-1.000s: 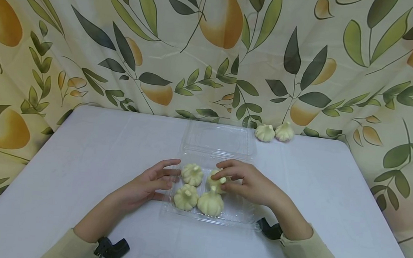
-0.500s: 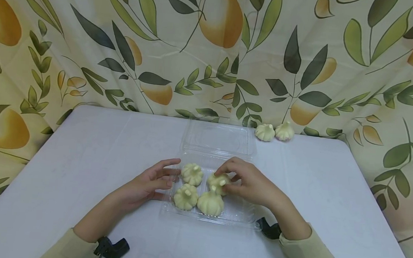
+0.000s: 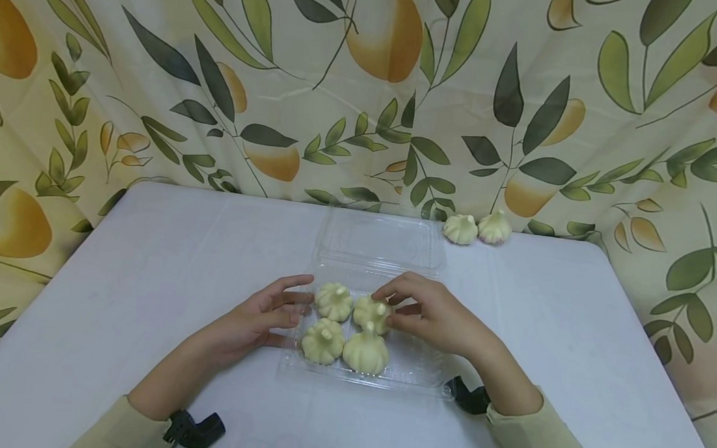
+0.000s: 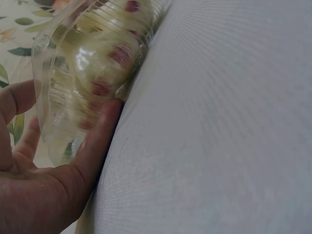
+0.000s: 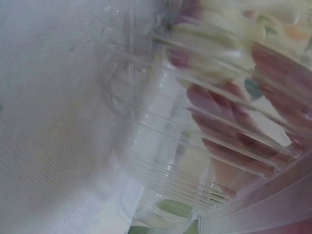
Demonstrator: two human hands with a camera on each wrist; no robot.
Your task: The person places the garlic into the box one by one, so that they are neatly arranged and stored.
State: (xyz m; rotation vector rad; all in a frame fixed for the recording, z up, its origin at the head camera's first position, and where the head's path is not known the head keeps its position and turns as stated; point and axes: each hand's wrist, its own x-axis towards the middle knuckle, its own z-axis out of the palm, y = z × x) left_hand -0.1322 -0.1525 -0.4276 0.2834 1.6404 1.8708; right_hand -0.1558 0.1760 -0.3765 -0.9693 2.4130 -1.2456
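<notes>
Four-sided and transparent, a hinged plastic container [image 3: 414, 368] lies open with several garlic bulbs in its left and middle part. My left hand [image 3: 260, 317] rests along the container's left wall, fingers spread; in the left wrist view the thumb [image 4: 97, 146] touches the clear side below the bulbs. At the back of the middle, a garlic bulb [image 3: 370, 315] sits by my right hand [image 3: 435, 318], whose fingertips are at its right and far edges. Through the plastic in the right wrist view, fingers [image 5: 224, 122] show beside a purple-marked bulb [image 5: 214, 48].
Two more garlic bulbs [image 3: 476, 229] sit at the table's far edge, right of the raised clear lid [image 3: 382, 242]. A patterned cloth [image 3: 365, 115] hangs behind the white table [image 3: 146, 273]. Black wrist mounts [image 3: 194, 432] stick out by both sleeves.
The right fingers closed about the back middle bulb, then loosened. That bulb has shifted slightly left, nearer the back left one. The left hand stays in place.
</notes>
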